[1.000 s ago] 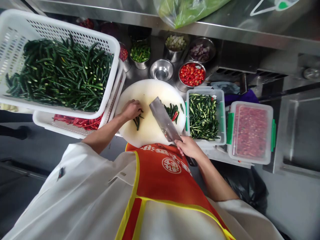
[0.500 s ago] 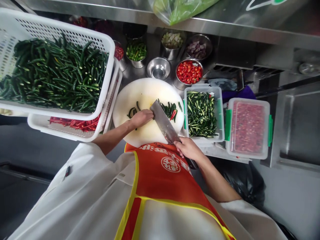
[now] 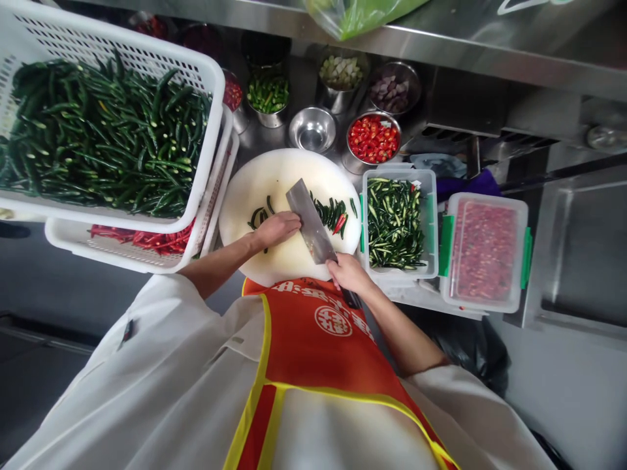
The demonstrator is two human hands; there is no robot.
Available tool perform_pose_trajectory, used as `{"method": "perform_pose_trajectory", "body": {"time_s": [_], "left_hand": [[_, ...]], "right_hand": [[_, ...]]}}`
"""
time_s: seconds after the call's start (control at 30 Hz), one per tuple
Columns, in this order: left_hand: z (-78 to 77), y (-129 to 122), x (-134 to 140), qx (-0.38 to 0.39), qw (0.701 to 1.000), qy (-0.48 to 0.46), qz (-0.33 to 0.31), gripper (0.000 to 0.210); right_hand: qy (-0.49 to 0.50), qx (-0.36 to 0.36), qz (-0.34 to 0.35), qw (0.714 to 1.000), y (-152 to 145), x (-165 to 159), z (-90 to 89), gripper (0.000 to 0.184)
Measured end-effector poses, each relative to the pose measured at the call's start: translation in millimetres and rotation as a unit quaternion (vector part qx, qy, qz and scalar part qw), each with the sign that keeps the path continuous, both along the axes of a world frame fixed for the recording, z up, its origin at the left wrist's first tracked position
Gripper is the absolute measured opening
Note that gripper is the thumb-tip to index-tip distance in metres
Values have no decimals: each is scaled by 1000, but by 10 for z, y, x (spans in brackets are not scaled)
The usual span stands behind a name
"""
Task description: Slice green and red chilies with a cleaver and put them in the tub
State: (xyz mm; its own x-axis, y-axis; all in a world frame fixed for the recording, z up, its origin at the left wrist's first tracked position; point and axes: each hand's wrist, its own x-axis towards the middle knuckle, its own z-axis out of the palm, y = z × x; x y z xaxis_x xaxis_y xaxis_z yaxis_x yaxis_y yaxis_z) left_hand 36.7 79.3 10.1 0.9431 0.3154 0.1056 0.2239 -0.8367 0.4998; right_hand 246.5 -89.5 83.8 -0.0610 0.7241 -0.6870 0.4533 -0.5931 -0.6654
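Note:
My right hand (image 3: 349, 273) grips the dark handle of a cleaver (image 3: 313, 225), its broad blade slanting across the round white cutting board (image 3: 245, 176). Close to the left of the blade, my left hand (image 3: 278, 228) lies low on the board with its fingers together and curled. Whatever is under those fingers is hidden. Whole green chilies (image 3: 258, 217) lie beside and partly behind the left hand. On the blade's right are cut green chili pieces (image 3: 330, 212) with a bit of red chili (image 3: 339, 224) among them.
A white basket (image 3: 208, 150) of green chilies sits on another basket holding red chilies (image 3: 147, 240). Right of the board stand a tub of cut green chilies (image 3: 396, 222) and a lidded tub (image 3: 487, 251). Behind are several metal bowls, one with red chili pieces (image 3: 373, 138). A steel shelf (image 3: 465, 42) overhangs.
My right hand and the cleaver have shifted up and to the left, the blade now reaching farther over the board. The left hand has stayed almost in place.

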Motion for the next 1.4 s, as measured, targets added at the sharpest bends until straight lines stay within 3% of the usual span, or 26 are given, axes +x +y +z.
{"method": "perform_pose_trajectory", "body": {"time_s": [0.13, 0.2, 0.3, 0.37, 0.5, 0.63, 0.7, 0.77, 0.83, 0.9, 1.23, 1.4], "left_hand": [[49, 50, -74, -6, 1000, 8, 19, 28], [94, 119, -144, 6, 993, 29, 117, 25], [171, 249, -243, 52, 939, 100, 325, 20], [207, 317, -270, 69, 909, 162, 378, 19], [216, 368, -196, 60, 910, 215, 351, 17], [187, 347, -65, 39, 923, 175, 341, 17], [166, 297, -31, 9, 954, 137, 267, 20], [137, 217, -20, -12, 984, 97, 146, 24], [103, 128, -20, -17, 997, 64, 49, 28], [70, 59, -19, -20, 999, 37, 8, 31], [-30, 44, -14, -23, 1000, -16, -8, 30], [-85, 23, -14, -24, 999, -24, -3, 29]], "right_hand": [[11, 17, -44, 999, 71, -36, -140, 28], [11, 17, -55, 998, 0, 18, -111, 28], [10, 6, -53, 999, -165, 95, -16, 28], [9, -5, -26, 1000, -264, 115, 35, 27], [-9, -19, 16, 1000, -374, 95, 34, 29], [-6, -20, -34, 999, -397, 93, -31, 26], [-1, -25, -61, 998, -393, 107, -41, 26], [3, -36, -77, 996, -381, 121, -25, 26], [4, -44, -82, 996, -361, 130, 12, 25], [2, -53, -73, 996, -335, 136, 61, 25], [18, -100, 5, 995, -315, 447, 229, 29], [20, -81, 10, 996, -166, 265, 73, 30]]}}
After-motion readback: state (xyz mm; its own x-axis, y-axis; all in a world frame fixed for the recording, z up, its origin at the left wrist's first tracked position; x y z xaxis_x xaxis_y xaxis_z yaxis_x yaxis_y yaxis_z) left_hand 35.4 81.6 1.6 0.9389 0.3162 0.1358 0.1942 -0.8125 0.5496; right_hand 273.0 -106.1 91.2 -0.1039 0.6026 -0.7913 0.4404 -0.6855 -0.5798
